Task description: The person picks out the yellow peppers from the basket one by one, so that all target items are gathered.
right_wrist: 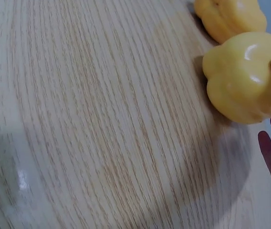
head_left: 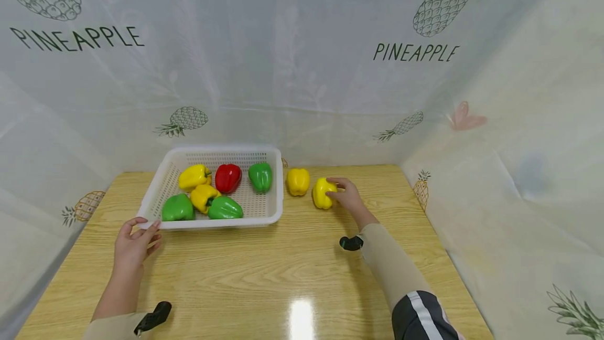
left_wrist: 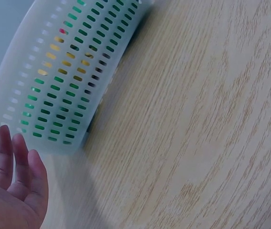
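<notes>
Yellow skin, bright and deeply lobed, marks the pepper [head_left: 321,195] at the right hand [head_left: 349,197]; it sits near the far edge of the wood-grain table [head_left: 245,272], right of middle. A second yellow pepper [head_left: 298,181] is close on its left. Thumb and finger pinch its right flank; other fingers lie loosely bent beside it. Probably light, firm-walled, a little slippery; best held across the widest lobes, fingertips seated in the furrows. Real or moulded, cannot tell; if real, a hard squeeze might bruise it. Left hand [head_left: 132,243] touches the near-left corner of the white basket [head_left: 255,222], toward the table's left edge, lower fingers apart; whether it pinches the rim, cannot tell. Basket looks like thin, slightly springy plastic, slotted walls, rounded rim. Inside: a shiny red pepper [head_left: 228,178], and a blocky green pepper [head_left: 260,177] near the far-right corner.
</notes>
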A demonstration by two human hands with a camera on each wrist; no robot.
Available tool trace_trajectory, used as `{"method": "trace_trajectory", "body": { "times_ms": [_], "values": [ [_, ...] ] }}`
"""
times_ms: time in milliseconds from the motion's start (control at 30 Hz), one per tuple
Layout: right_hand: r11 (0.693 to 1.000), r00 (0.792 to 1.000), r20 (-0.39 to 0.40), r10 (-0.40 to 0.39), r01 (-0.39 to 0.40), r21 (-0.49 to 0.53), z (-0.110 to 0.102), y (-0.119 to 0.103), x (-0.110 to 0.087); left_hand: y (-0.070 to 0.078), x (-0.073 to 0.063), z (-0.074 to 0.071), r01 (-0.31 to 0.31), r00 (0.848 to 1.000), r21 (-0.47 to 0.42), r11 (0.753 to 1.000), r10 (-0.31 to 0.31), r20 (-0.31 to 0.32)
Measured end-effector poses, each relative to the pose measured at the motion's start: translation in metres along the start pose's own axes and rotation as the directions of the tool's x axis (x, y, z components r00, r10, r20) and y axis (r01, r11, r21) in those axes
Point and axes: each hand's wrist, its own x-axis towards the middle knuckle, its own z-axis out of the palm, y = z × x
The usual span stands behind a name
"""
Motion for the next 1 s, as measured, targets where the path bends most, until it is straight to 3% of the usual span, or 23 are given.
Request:
{"method": "trace_trajectory", "body": {
  "times_ms": [233,767,1000],
  "values": [
    [1.000,1.000,-0.006,-0.020,0.020,-0.022,0.002,0.000,0.000,0.002,-0.002,0.001,0.010,1.000,-0.005,1.000,-0.010,-0.004],
    [0.990,0.997,-0.070,-0.042,0.051,0.132,0.015,0.002,-0.001,0.001,-0.002,0.000,-0.005,1.000,-0.012,1.000,0.005,-0.003],
    [0.993,0.997,-0.072,-0.030,0.038,0.109,0.019,0.005,0.000,0.002,-0.002,0.002,0.029,0.999,0.002,1.000,-0.029,-0.028]
  ]
}}
